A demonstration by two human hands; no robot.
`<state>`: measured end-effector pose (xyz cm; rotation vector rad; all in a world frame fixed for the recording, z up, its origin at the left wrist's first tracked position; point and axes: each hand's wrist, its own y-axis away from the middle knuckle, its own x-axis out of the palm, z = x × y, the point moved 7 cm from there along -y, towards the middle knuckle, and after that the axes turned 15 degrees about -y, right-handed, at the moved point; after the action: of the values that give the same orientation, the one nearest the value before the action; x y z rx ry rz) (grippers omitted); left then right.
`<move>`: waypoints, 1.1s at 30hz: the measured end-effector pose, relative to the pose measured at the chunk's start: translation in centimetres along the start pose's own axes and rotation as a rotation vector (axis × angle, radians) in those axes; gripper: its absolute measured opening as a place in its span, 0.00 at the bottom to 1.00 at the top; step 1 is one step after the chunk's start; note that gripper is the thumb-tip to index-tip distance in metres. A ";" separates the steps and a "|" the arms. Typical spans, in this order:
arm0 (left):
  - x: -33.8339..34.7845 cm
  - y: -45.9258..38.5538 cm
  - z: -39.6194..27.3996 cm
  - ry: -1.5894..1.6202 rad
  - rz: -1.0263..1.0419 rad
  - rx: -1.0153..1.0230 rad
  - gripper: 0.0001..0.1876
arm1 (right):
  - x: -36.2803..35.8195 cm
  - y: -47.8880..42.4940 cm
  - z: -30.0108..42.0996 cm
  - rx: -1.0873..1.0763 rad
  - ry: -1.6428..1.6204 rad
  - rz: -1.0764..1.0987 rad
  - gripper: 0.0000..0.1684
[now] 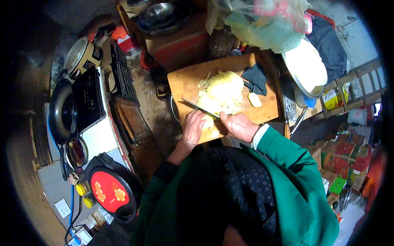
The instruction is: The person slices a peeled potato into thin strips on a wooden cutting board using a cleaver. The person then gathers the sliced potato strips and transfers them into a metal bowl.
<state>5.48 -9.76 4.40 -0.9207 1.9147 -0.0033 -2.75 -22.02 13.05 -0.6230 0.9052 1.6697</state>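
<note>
A kitchen knife (200, 108) is gripped by its handle in my right hand (241, 124), its blade angled toward the upper left. Under my left hand (193, 124) lies a pale yellow piece of food, likely potato (208, 122), which the fingers press to the wooden cutting board (181, 81) beside the blade. Beyond the knife spreads a heap of thin yellow shreds (223, 89). A pale cut slice (255, 100) rests to the right of the heap, below a dark folded cloth (256, 79).
Plastic bags (267, 29) hang over the board's far right. A large bowl (307, 69) stands at right. On the left counter are a frying pan (63, 110), an induction cooker (89, 100), a rice cooker (83, 57) and a red-topped electric griddle (110, 191). Cardboard boxes (344, 155) are stacked at right.
</note>
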 end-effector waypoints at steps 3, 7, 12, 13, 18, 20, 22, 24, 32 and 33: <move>-0.1 0.1 0.2 -0.031 -0.025 0.001 0.15 | -0.5 -0.1 0.1 -0.003 0.036 0.016 0.22; 0.1 0.3 0.4 -0.044 -0.013 -0.008 0.15 | -0.9 0.2 1.3 0.003 0.051 0.023 0.22; 0.0 0.2 0.3 -0.011 -0.027 -0.019 0.13 | -0.1 -0.1 -0.2 -0.001 0.027 0.028 0.23; -0.1 0.2 0.3 -0.020 -0.032 -0.020 0.13 | -0.5 -0.1 0.1 -0.005 0.009 0.029 0.24; 0.0 0.1 0.3 -0.061 -0.034 -0.001 0.13 | 0.0 -0.1 0.6 -0.012 0.018 0.016 0.26; 0.0 0.0 0.0 -0.022 -0.040 -0.002 0.12 | 0.7 0.1 -0.1 -0.008 0.015 0.016 0.26; -0.3 0.0 0.2 -0.018 -0.043 -0.007 0.12 | 0.1 -0.2 0.1 -0.008 0.037 0.033 0.22; -0.3 0.3 0.3 -0.021 -0.038 -0.015 0.11 | -0.7 -0.1 0.7 -0.014 0.033 0.035 0.20; -0.2 0.3 0.0 -0.055 -0.054 0.016 0.11 | 0.3 -0.1 0.1 -0.002 0.031 0.022 0.19; -0.3 0.3 0.0 -0.043 -0.053 0.007 0.11 | -0.1 -0.3 0.3 -0.013 0.028 0.017 0.18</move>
<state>5.37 -9.33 4.50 -0.9593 1.8491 -0.0209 -2.44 -21.79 13.27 -0.6504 0.9221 1.6866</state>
